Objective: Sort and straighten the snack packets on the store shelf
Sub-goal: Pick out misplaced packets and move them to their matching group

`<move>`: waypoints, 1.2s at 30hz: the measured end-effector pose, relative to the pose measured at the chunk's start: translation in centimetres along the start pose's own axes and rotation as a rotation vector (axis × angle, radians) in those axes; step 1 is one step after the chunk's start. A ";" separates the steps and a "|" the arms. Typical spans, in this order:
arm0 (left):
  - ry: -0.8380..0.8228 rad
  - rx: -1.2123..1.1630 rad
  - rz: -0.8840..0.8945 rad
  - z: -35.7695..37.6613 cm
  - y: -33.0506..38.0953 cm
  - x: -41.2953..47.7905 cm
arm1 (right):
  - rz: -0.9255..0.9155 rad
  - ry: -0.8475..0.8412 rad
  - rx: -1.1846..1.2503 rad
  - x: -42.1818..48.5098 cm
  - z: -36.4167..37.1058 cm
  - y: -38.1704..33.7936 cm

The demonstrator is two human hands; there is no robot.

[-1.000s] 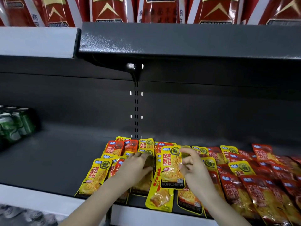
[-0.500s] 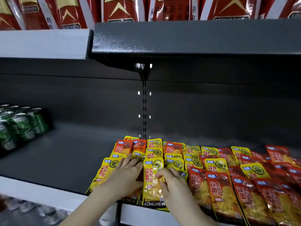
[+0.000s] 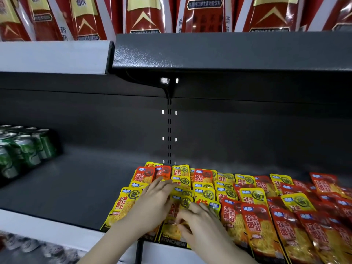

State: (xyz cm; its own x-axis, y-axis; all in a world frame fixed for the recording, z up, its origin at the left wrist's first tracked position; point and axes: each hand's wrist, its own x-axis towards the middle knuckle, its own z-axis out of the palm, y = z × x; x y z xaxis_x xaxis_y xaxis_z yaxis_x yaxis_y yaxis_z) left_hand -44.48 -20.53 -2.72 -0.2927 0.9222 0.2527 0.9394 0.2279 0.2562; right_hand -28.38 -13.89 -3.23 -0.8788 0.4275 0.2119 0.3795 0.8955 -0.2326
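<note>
Yellow and red snack packets lie in overlapping rows on the dark shelf (image 3: 76, 187). My left hand (image 3: 152, 204) rests flat, fingers straight, on the packets at the left end of the pile. Just right of it, my right hand (image 3: 200, 225) has bent fingers pinching the front yellow packet (image 3: 171, 232), which lies at the shelf's front edge. Another yellow packet (image 3: 123, 204) lies angled at the pile's left border. Red packets (image 3: 253, 223) fill the right side, with some yellow ones mixed in.
Green cans (image 3: 22, 149) stand at the far left of the same shelf, with bare shelf between them and the packets. The upper shelf (image 3: 228, 50) overhangs and carries tall red packages (image 3: 144, 14). More cans (image 3: 19, 244) show below the white front strip (image 3: 38, 225).
My right hand lowered the raised yellow packet onto the front of the pile and now sits on it. My left hand stayed on the packets. The view shifted left.
</note>
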 end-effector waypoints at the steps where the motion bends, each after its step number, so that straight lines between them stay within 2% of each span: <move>1: -0.025 0.022 0.024 0.0 0.6 -0.4 | -0.006 -0.005 -0.013 0.0 0.2 0.0; 4: -0.010 0.042 0.084 0.6 1.5 -2.1 | -0.022 0.084 -0.057 0.0 1.1 -0.1; 6: 0.148 0.027 0.119 0.7 0.8 -2.3 | 0.009 0.158 -0.007 -0.2 1.6 0.0; 8: 0.256 0.010 0.037 0.2 -0.5 -2.2 | 0.005 0.196 0.014 -0.3 2.1 0.1; 12: 0.060 0.052 -0.204 -0.3 -2.6 -2.3 | -0.044 0.124 0.018 -0.5 2.5 0.2; 16: -0.012 0.059 -0.249 -0.1 -2.8 -2.3 | -0.036 0.124 0.024 -0.6 2.7 0.1; 20: 0.009 -0.022 -0.288 0.2 -2.2 -1.7 | -0.027 0.158 0.017 -0.7 3.1 0.2; 28: 0.306 -0.558 -0.410 -1.8 -1.6 -1.6 | -0.041 0.091 0.076 -0.5 2.4 0.0; 32: 0.453 -0.555 -0.421 -3.7 -0.3 -1.4 | -0.021 0.072 0.125 -0.8 1.6 -0.2; 36: 0.513 -0.676 -0.293 -4.6 3.5 -1.6 | 0.143 0.205 0.542 -1.3 0.2 0.2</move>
State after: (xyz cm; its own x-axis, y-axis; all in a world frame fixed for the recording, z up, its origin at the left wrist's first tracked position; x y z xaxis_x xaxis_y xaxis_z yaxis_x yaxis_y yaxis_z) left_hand -41.53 -22.59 2.04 -0.7003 0.5660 0.4351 0.5558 0.0498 0.8298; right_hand -27.24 -14.28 -3.71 -0.7360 0.6023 0.3090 0.2407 0.6595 -0.7121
